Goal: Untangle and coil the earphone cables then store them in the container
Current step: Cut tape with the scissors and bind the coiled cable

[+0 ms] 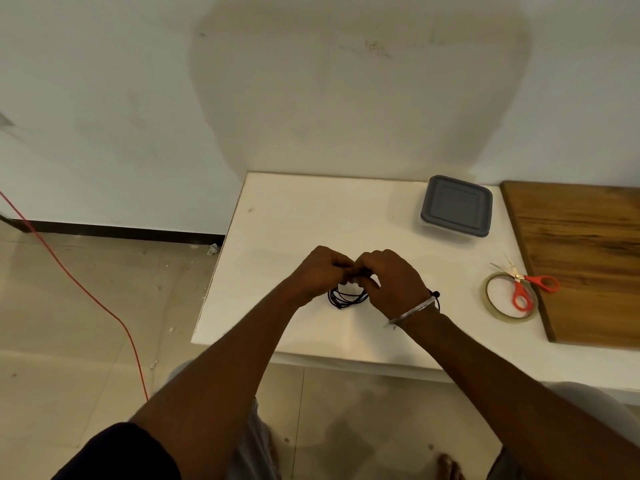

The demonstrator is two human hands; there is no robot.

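My left hand (320, 271) and right hand (388, 277) meet fingertip to fingertip above the middle of the white surface (277, 216), toward its near edge; both are closed in a narrow pinch on the top of the black earphone cable (346, 297); the loops hang below the pinch and rest on the surface, which I judge keeps the coil gathered while its end is secured. Whether the end is being wrapped or knotted cannot be told; the fingers hide it.

The container (456, 206) stands near the far right corner of the surface with its grey lid on, well apart from the coil; it must be opened before storage. The tape roll (509, 301) and scissors (526, 284) lie at the right edge, beside the wooden board (588, 258), within reach of my right hand, presumably for binding.
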